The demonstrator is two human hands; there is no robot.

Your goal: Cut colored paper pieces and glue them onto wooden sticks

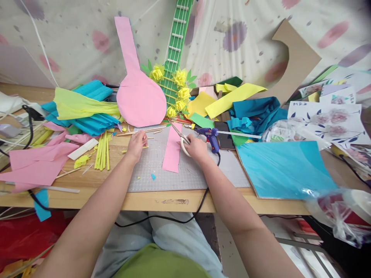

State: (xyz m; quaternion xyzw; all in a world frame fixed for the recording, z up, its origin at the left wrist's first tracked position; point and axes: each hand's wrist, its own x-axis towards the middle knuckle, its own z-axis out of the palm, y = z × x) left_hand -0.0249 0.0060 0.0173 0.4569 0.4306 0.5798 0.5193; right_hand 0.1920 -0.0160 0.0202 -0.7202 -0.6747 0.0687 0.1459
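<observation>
My right hand (197,148) is closed around the white handles of a pair of scissors (179,133). The metal blades point up and left across a pink paper strip (171,152) on the grey cutting mat (150,172). My left hand (137,146) rests curled at the mat's left side, its fingertips pressed together. A thin yellow piece shows on either side of that hand; whether the fingers grip it I cannot make out. Beyond the hands, a pink paper-covered lute-like shape (141,98) stands upright before a green instrument neck (175,46) with white strings and yellow paper flowers (180,78).
Right of my right hand lie a blue glue gun (213,139) and a dark phone (225,136). A turquoise board (285,168) covers the table's right. Crepe paper (92,104), pink sheets (40,160) and yellow strips (102,152) crowd the left. A black cord (174,220) droops over the front edge.
</observation>
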